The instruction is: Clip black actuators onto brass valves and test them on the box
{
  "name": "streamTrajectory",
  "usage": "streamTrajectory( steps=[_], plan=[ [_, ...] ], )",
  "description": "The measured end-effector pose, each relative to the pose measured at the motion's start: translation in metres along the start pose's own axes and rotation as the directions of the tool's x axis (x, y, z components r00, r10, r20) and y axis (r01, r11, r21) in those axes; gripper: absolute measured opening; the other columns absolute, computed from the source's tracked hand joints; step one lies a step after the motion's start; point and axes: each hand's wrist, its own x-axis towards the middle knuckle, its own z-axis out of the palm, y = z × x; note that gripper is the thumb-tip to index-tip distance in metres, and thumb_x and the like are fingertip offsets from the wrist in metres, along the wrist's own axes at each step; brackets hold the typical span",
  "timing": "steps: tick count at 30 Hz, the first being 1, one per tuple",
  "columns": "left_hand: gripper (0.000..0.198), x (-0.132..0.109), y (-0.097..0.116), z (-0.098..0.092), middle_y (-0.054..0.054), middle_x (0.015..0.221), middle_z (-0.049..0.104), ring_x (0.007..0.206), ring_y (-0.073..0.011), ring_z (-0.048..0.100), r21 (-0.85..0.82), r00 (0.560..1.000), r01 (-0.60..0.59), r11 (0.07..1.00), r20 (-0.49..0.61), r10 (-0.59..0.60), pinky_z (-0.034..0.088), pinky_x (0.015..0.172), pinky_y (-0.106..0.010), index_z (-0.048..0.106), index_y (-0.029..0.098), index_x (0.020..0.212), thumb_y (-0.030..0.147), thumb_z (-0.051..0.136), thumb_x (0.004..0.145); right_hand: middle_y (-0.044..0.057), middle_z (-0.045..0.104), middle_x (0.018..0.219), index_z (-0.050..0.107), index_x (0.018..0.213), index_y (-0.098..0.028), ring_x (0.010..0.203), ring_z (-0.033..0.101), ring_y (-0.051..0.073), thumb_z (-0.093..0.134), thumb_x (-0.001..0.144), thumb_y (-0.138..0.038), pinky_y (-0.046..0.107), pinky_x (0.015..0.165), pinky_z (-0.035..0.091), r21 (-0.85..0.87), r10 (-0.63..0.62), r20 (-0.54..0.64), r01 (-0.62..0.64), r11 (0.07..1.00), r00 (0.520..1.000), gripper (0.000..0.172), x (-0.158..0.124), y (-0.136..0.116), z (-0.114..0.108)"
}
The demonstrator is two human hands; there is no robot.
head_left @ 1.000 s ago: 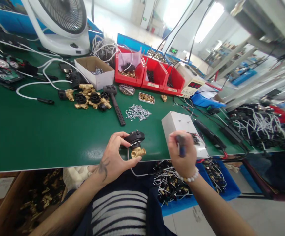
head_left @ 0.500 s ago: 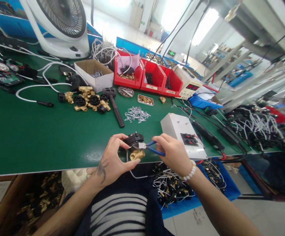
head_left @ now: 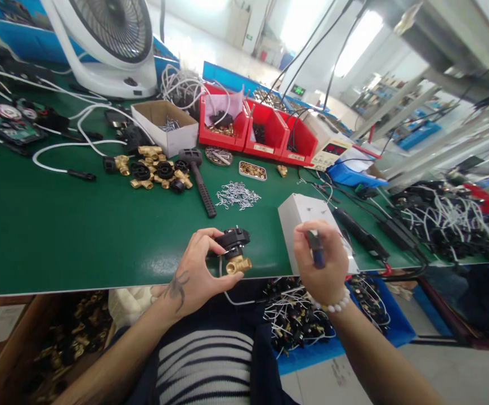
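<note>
My left hand (head_left: 202,261) grips a brass valve with a black head (head_left: 233,241) near the front edge of the bench. Its brass body (head_left: 238,264) points down and a white cable hangs beside it. Raised over the grey-white box (head_left: 288,216), apart from the valve, my right hand (head_left: 323,261) is closed around blue-handled pliers (head_left: 318,256). The pliers are foreshortened and blurred, so I cannot tell if their jaws are apart. Beyond my hands lies a heap of small metal clips (head_left: 238,195), with a black mallet (head_left: 202,183) to its left.
Brass fittings with black caps (head_left: 157,169) are piled at the left. Red bins (head_left: 263,132), a cardboard box (head_left: 166,129) and a fan (head_left: 113,39) line the back. A black power screwdriver (head_left: 362,236) lies at right. Below the edge, a blue crate (head_left: 303,351) holds cabled parts.
My right hand has moved right with the pliers, away from the valve, and turned them upright. My left hand still holds the valve in nearly the same place.
</note>
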Motion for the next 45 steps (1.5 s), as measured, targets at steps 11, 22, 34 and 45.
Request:
streamTrajectory(
  steps=[11,22,34,45],
  plan=[
    [0.033,0.001,0.001,-0.002,-0.011,0.116,0.061,0.109,-0.0263,0.061,-0.015,1.000,0.021,1.000,0.012,-0.020,0.051,0.097,-0.046,0.054,0.021,0.083,0.030,0.080,0.065,0.001,0.057,0.080,0.054,0.101,-0.021,0.064,0.052,0.014,0.051,0.086,-0.005,0.026,0.060,0.041,-0.006,-0.035,0.045,0.036,0.999,0.998,0.022,-0.001,0.004,0.002],
    [0.033,0.002,0.001,-0.002,-0.011,0.117,0.060,0.111,-0.0263,0.061,-0.028,0.999,0.034,0.999,0.038,-0.033,0.050,0.098,-0.047,0.053,0.021,0.083,0.029,0.080,0.065,0.001,0.056,0.078,0.054,0.097,-0.021,0.061,0.050,0.014,0.049,0.087,-0.007,0.026,0.057,0.040,-0.034,-0.032,0.112,0.036,0.999,0.993,0.019,0.003,0.004,0.001],
    [0.034,0.001,-0.004,-0.002,-0.009,0.117,0.061,0.110,-0.0253,0.062,-0.007,0.999,-0.010,1.000,0.034,0.011,0.052,0.097,-0.045,0.052,0.022,0.084,0.030,0.080,0.067,0.002,0.057,0.075,0.058,0.093,-0.020,0.062,0.051,0.015,0.047,0.083,-0.003,0.027,0.056,0.037,-0.116,-0.059,0.361,0.108,0.987,0.931,0.023,0.001,0.001,0.006],
    [0.034,0.001,-0.006,-0.003,-0.010,0.118,0.059,0.113,-0.0261,0.061,-0.062,0.999,0.021,0.998,0.047,-0.018,0.053,0.096,-0.044,0.052,0.022,0.084,0.031,0.080,0.068,0.003,0.059,0.076,0.061,0.092,-0.018,0.063,0.055,0.016,0.048,0.085,-0.003,0.026,0.057,0.040,-0.107,-0.024,0.433,0.077,0.991,0.901,0.022,-0.011,0.000,0.014]
  ],
)
